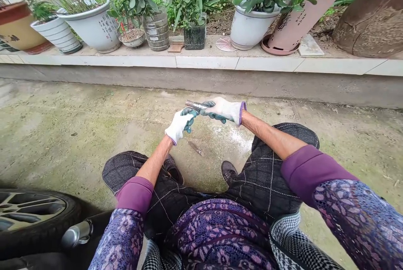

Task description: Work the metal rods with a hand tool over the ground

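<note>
Both my hands wear white gloves with green palms and meet in front of my knees. My right hand (224,110) is closed around a short grey metal rod (194,105) that sticks out to the left. My left hand (181,124) is curled just below the rod's free end, its fingertips touching it. On the concrete ground beneath the hands lies a small thin dark piece (195,148), too small to name. I am seated, with my shoes (228,171) on the ground.
A raised tiled ledge (208,62) runs across the back with several potted plants, among them a white pot (94,28) and a black pot (194,36). A vehicle tyre (34,215) sits at the lower left. Mossy concrete ground spreads around me.
</note>
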Motion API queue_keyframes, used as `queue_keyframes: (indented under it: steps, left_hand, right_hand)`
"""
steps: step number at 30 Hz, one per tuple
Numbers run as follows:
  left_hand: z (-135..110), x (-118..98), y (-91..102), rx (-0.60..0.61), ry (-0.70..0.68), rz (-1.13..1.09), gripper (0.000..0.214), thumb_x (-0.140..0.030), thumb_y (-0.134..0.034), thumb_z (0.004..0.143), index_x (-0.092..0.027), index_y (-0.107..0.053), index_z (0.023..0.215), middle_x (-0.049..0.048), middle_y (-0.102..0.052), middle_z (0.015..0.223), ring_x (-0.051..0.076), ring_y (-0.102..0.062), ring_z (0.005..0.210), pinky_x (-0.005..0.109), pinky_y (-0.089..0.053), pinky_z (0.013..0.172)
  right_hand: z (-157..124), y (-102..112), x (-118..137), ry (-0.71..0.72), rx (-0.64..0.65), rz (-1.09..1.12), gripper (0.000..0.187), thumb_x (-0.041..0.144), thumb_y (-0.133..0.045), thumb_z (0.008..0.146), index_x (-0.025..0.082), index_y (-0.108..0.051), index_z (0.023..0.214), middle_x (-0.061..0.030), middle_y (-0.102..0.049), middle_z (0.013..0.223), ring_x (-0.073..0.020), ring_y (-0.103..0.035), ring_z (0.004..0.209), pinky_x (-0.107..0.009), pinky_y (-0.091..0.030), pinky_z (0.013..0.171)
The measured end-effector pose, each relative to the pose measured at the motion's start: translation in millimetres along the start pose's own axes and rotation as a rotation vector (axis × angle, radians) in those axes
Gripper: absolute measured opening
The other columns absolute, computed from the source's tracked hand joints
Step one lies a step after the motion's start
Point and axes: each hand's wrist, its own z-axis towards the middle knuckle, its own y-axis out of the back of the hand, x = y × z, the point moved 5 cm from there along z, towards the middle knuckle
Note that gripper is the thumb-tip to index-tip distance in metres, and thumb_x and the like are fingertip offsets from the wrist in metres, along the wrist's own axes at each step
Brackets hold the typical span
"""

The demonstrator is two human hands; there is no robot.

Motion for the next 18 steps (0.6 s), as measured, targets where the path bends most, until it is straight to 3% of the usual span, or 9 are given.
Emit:
queue_keyframes:
  steps: [6,9,12,16,18]
  left_hand:
    - [-11,-19,-8.7,0.098,-0.059,0.090,0.044,-0.030,-0.069,0.071,-0.014,-0.064,0.112,-0.0112,-0.040,0.047,0.005,-0.033,0.036,0.019,-0.032,0.036]
    - [-17,-29,-12.7,0.164,-0.070,0.176,0.046,-0.028,-0.071,0.068,-0.011,-0.067,0.111,-0.0087,-0.046,0.051,0.005,-0.036,0.039,0.019,-0.034,0.037]
    - [-19,-39,-11.2,0.181,-0.075,0.248,0.042,-0.027,-0.071,0.066,-0.009,-0.069,0.104,-0.0044,-0.054,0.057,0.007,-0.044,0.045,0.019,-0.038,0.039]
    - [-20,-48,-12.6,0.272,-0.106,0.204,0.047,-0.026,-0.073,0.061,-0.010,-0.069,0.105,0.0028,-0.066,0.077,0.010,-0.056,0.059,0.019,-0.044,0.043]
    - [-19,-46,-13.1,0.246,-0.113,0.168,0.044,-0.027,-0.072,0.062,-0.011,-0.069,0.102,0.0025,-0.066,0.077,0.010,-0.056,0.059,0.019,-0.045,0.043]
  right_hand:
    - [-29,-4,-9,0.013,0.354,0.454,0.034,0.041,-0.066,0.082,0.014,-0.065,0.103,0.0064,-0.047,0.055,-0.0048,-0.033,0.037,-0.018,-0.026,0.030]
    - [-41,-6,-11,0.021,0.493,0.559,0.029,0.037,-0.065,0.084,0.013,-0.064,0.101,0.0078,-0.044,0.054,-0.0045,-0.030,0.036,-0.017,-0.026,0.031]
    - [-47,-7,-10,0.018,0.528,0.561,0.028,0.035,-0.065,0.083,0.013,-0.064,0.100,0.0084,-0.042,0.053,-0.0051,-0.029,0.036,-0.017,-0.027,0.031]
    - [-48,-5,-4,0.046,0.483,0.522,0.028,0.038,-0.063,0.085,0.014,-0.063,0.101,0.0074,-0.044,0.055,-0.0058,-0.032,0.038,-0.018,-0.028,0.032]
    - [-44,-7,-2,0.046,0.447,0.444,0.029,0.041,-0.060,0.086,0.015,-0.063,0.099,0.0066,-0.045,0.055,-0.0066,-0.033,0.038,-0.020,-0.029,0.033]
